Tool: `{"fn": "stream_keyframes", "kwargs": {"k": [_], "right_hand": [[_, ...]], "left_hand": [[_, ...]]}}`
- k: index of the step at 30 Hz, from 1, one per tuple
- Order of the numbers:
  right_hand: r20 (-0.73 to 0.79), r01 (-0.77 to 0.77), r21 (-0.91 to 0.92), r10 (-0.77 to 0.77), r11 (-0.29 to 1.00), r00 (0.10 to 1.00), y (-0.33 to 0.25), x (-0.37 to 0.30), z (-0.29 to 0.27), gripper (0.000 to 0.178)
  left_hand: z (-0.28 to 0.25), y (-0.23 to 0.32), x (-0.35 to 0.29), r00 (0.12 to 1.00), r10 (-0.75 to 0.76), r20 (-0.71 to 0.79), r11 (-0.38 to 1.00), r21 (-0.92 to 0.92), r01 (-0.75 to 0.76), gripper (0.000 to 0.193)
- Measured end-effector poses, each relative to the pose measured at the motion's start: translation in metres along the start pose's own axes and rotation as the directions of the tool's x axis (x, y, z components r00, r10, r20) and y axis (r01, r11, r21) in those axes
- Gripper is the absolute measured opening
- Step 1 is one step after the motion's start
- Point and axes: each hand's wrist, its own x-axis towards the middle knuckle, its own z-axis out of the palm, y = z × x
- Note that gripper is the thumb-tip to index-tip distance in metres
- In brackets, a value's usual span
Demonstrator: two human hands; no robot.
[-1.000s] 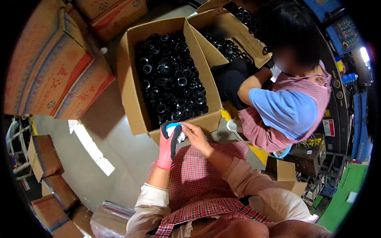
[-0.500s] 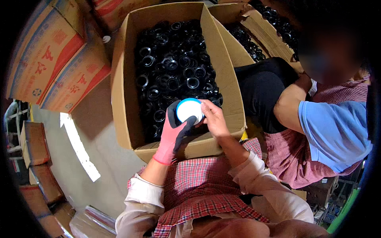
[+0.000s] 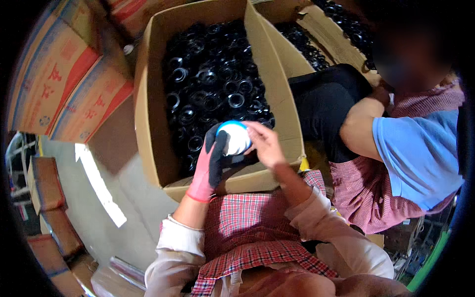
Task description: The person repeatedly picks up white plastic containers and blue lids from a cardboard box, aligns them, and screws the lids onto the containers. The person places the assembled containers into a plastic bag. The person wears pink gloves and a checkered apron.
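Observation:
My left hand point(image 3: 210, 161), in a pink glove with black fingers, grips a round white piece with a blue rim point(image 3: 236, 138). The black thumb lies across its left side. Bare, my right hand point(image 3: 266, 144) has its bent fingers on the right edge of the same piece. Both hands are over the near end of a large cardboard box point(image 3: 293, 126). Inside it lies a deep heap of shiny black ring-shaped parts point(image 3: 210, 76). The underside of the white piece is hidden.
On my right sits another person point(image 3: 413, 153) in a blue sleeve and checked apron, close to the box. Behind are more open cartons point(image 3: 324, 32) of black parts. Printed cartons point(image 3: 74, 74) are stacked at the left, with smaller boxes point(image 3: 47, 180) below them.
The white piece has tilted between my hands, and its side shows more. My left thumb has moved to its left side. The right fingers have shifted along its edge. The view has shifted slightly.

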Motion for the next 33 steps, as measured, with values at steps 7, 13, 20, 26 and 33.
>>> {"fn": "stream_keyframes", "kwargs": {"k": [7, 13, 20, 26, 33], "right_hand": [[0.159, 0.309, -0.299, -0.272, 0.903, 0.949, -0.001, -0.003, 0.009, 0.026], [0.116, 0.226, -0.301, -0.2, 0.926, 0.973, 0.001, -0.006, 0.014, 0.025], [0.148, 0.247, -0.327, -0.208, 0.912, 0.967, 0.001, -0.008, 0.016, 0.027], [0.151, 0.236, -0.336, -0.195, 0.912, 0.969, -0.001, -0.007, 0.015, 0.026], [0.154, 0.246, -0.346, -0.203, 0.906, 0.967, -0.002, -0.006, 0.014, 0.026]], "left_hand": [[-0.017, -0.015, 0.002, 0.996, 0.079, -0.05, 0.973, 0.222, -0.066, 0.047], [-0.02, -0.014, 0.0, 0.994, 0.098, -0.049, 0.943, 0.323, -0.077, 0.051], [-0.02, -0.014, -0.002, 0.993, 0.106, -0.055, 0.939, 0.334, -0.082, 0.051], [-0.016, -0.013, -0.001, 0.99, 0.132, -0.051, 0.892, 0.442, -0.096, 0.054], [-0.014, -0.013, 0.0, 0.989, 0.144, -0.044, 0.881, 0.461, -0.108, 0.063]]}}
